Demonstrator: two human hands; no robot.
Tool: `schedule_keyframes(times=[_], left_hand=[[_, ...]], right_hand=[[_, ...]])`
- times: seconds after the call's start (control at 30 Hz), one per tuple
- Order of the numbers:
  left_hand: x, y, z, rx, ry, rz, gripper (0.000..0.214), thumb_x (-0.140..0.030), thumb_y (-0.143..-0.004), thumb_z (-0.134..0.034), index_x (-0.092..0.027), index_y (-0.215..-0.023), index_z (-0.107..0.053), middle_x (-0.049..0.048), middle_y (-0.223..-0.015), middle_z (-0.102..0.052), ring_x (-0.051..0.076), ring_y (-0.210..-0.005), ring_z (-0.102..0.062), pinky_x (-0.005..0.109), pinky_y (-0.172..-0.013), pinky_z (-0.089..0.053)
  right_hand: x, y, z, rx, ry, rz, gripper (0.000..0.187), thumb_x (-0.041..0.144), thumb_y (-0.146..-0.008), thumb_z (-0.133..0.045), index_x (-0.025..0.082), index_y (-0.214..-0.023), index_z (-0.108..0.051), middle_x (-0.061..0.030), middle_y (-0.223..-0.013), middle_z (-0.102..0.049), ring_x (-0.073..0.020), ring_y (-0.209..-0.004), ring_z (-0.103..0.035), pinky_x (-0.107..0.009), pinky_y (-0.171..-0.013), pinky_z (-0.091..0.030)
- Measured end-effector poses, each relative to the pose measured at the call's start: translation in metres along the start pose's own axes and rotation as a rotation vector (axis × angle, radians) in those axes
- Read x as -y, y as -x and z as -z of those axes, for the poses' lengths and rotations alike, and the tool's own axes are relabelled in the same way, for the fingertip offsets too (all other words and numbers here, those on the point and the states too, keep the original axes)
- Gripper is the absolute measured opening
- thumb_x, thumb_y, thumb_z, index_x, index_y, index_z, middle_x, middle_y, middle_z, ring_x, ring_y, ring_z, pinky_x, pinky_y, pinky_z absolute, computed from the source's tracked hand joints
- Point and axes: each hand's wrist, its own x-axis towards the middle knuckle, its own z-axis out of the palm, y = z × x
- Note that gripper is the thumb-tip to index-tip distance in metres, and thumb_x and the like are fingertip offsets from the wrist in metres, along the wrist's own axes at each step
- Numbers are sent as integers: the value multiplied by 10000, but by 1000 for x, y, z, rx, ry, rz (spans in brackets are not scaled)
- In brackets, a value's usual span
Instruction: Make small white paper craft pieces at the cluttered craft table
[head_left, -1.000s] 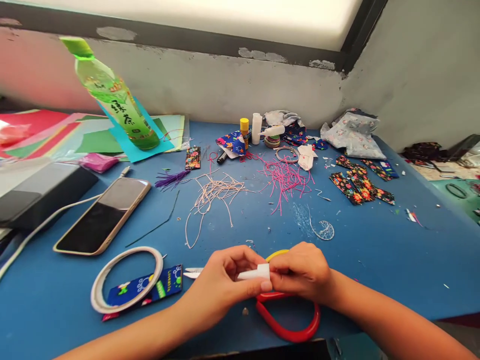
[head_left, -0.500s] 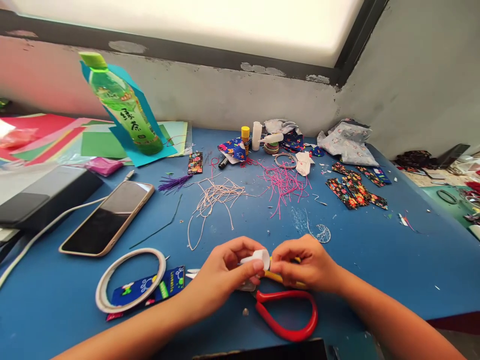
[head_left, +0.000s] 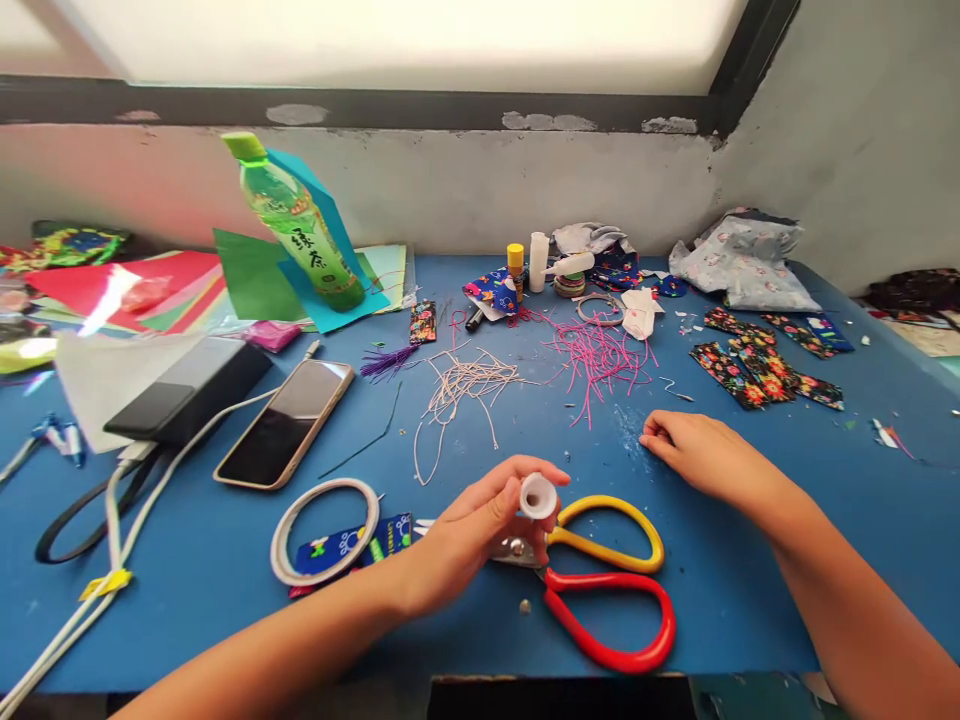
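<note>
My left hand [head_left: 476, 515] is closed around a white nozzle cap [head_left: 538, 496], its round hollow end turned toward me. Below that hand lie large scissors [head_left: 626, 655] with one red and one yellow handle loop; the hand partly covers their blades. To the right, my right hand [head_left: 701, 452] rests low over the table, its fingertips pinched together beside a whitish dried smear [head_left: 631, 440]. Whatever is between those fingertips is hidden.
A white tape ring [head_left: 281, 540] lies on blue printed fabric at left, near a phone [head_left: 285, 425]. Behind are beige cords [head_left: 461, 385], pink cords [head_left: 600, 350], a white bottle [head_left: 538, 262] and a green tea bottle [head_left: 304, 230]. Floral fabric strips [head_left: 772, 375] lie at right.
My right hand has moved away from the nozzle cap, to the right and down to the table by the smear. My left hand has turned the cap's hollow end toward me. The view has shifted left.
</note>
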Motion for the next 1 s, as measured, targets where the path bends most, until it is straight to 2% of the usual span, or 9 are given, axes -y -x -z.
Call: schedule_keyframes(times=[0.17,0.3,0.4,0.5,0.6,0.7,0.8,0.9,1.0], left_hand=[[-5,4,1,83,-130,43,438,-597,-881,-508,-211,-1062,-609,1,-850,-515,120,-752,-528,267,-751,-426],[-8,9,-1,115,-198,67,464,-592,-864,-540,-238,-1155,-471,-12,-865,-454,131,-792,-491,272,-767,-395],[-8,10,-4,53,-366,85,450,-566,-899,-496,-247,-1180,-348,-12,-896,-407,125,-774,-437,270,-736,-374],[-9,8,-6,-18,-518,70,299,-467,-944,-468,-222,-1069,-353,-16,-879,-398,111,-726,-380,249,-684,-354],[-10,5,-9,-37,-596,39,176,-306,-929,-511,-211,-1019,-394,-20,-860,-441,107,-723,-410,237,-681,-369],[-11,3,-10,-55,-635,-2,151,-236,-893,-547,-206,-1000,-444,-7,-888,-501,112,-770,-469,229,-723,-403],[-9,1,-7,-100,-646,15,163,-267,-891,-559,-210,-1016,-472,0,-912,-541,119,-791,-501,218,-716,-430],[-6,1,-4,-141,-680,32,185,-304,-897,-564,-219,-1044,-491,4,-935,-570,128,-827,-523,215,-728,-443],[-5,1,-3,-158,-698,19,172,-299,-896,-566,-220,-1041,-518,4,-939,-583,131,-829,-528,221,-740,-441]], right_hand=[[-1,-1,-1,-29,56,4,230,313,-893,-426,195,-819,-609,-79,-834,-702,-229,-744,-635,-301,-606,-385],[-7,-4,-5,-69,62,42,211,340,-884,-454,199,-880,-611,-67,-847,-699,-222,-748,-630,-299,-613,-391],[-8,-6,-11,-102,77,84,203,268,-886,-420,200,-829,-602,-62,-830,-704,-217,-731,-629,-310,-629,-378],[-5,-5,-16,-166,106,109,230,188,-870,-371,189,-765,-576,-86,-774,-685,-231,-707,-620,-330,-615,-342],[1,-2,-15,-265,121,128,226,174,-876,-334,186,-776,-537,-109,-775,-662,-260,-753,-616,-366,-665,-351],[11,5,-11,-376,43,296,183,164,-898,-318,201,-862,-494,-65,-810,-663,-221,-780,-623,-433,-867,-356],[22,15,-3,-452,-98,517,173,122,-903,-324,218,-895,-468,13,-722,-643,-149,-641,-607,-453,-989,-320],[31,23,7,-413,-304,516,123,202,-923,-391,226,-857,-492,2,-712,-636,-161,-652,-612,-366,-805,-460],[35,29,15,-197,-594,470,115,275,-940,-439,224,-906,-536,2,-726,-645,-141,-651,-624,-247,-595,-488]])
